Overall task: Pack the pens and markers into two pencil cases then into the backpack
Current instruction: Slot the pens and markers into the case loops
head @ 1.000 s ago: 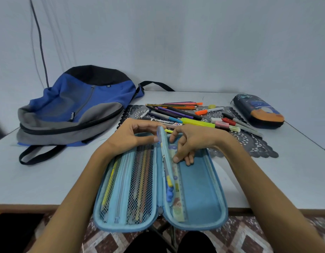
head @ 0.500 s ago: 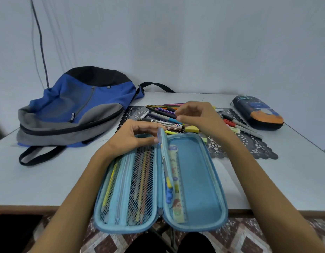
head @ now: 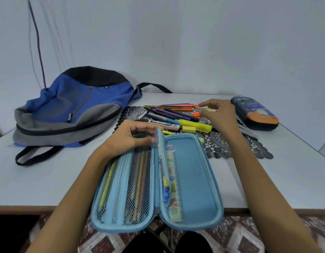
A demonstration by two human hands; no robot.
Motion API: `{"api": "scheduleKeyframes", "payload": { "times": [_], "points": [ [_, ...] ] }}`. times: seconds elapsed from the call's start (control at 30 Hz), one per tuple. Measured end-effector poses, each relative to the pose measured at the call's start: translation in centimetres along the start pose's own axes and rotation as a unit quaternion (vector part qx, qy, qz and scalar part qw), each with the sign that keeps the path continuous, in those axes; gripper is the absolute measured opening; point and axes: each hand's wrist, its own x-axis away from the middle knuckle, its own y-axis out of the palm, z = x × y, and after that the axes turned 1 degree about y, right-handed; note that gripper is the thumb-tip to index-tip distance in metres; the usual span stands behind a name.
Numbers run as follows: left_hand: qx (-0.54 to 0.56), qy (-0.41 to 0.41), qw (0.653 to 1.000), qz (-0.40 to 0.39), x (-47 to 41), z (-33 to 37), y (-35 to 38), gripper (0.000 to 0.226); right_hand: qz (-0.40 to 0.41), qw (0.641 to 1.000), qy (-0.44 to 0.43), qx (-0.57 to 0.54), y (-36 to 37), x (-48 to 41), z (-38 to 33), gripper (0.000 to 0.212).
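At the near edge of the white desk (head: 48,176), a light-blue hard-shell pencil case (head: 198,181) lies wide open, its two halves flat and its near end hanging over the desk's edge. We see the left hand (head: 128,137) at the case's far end. Its thumb and fingertips pinch the top of the blue middle flap (head: 159,137), which stands upright between the halves. The left half carries a zipped mesh pocket (head: 138,179) with pencils showing through. A pale patterned plastic ruler (head: 173,181) lies along the flap in the right half.

The right hand (head: 219,115) hovers beyond the case, over the right part of a loose pile of coloured pens and markers (head: 169,114) spread on a dark lace mat (head: 231,145). Its fingers are curved and spread apart, and its thumb is just beside an orange marker (head: 195,115). A chunky yellow highlighter (head: 194,125) lies at the pile's near side, between that hand and the open case.

A closed dark-blue pencil case with an orange patch (head: 255,114) sits just right of the right hand. A blue, grey and black fabric backpack (head: 75,110) lies on the desk's far left, well apart from both hands.
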Motion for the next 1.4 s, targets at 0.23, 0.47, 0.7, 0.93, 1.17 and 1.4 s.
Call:
{"api": "scheduleKeyframes", "payload": {
  "times": [0.23,0.47,0.7,0.93,1.17,1.4],
  "points": [
    [0.006,0.001,1.000,0.004,0.1,-0.2,0.0,0.033,-0.016,1.000,0.011,0.015,0.2,-0.2,0.9,0.019],
    [0.010,0.002,1.000,0.003,0.2,0.0,0.0,0.035,-0.035,0.998,0.008,0.044,0.7,-0.5,1.2,0.023],
    [0.010,0.005,1.000,0.000,0.2,0.2,0.0,0.034,-0.048,0.997,0.006,0.067,0.9,-0.6,1.6,0.023],
    [0.002,0.000,1.000,0.002,0.2,0.2,0.0,0.033,-0.045,0.991,-0.007,0.128,1.1,-0.6,1.9,0.024],
    [-0.008,-0.007,1.000,0.001,0.1,-0.1,-0.1,0.034,-0.034,0.977,-0.042,0.208,3.5,-1.3,2.6,0.022],
    [-0.002,-0.009,1.000,-0.004,-0.1,0.0,-0.1,0.033,-0.033,0.952,-0.041,0.300,5.6,-2.1,2.7,0.021]
  ]
}}
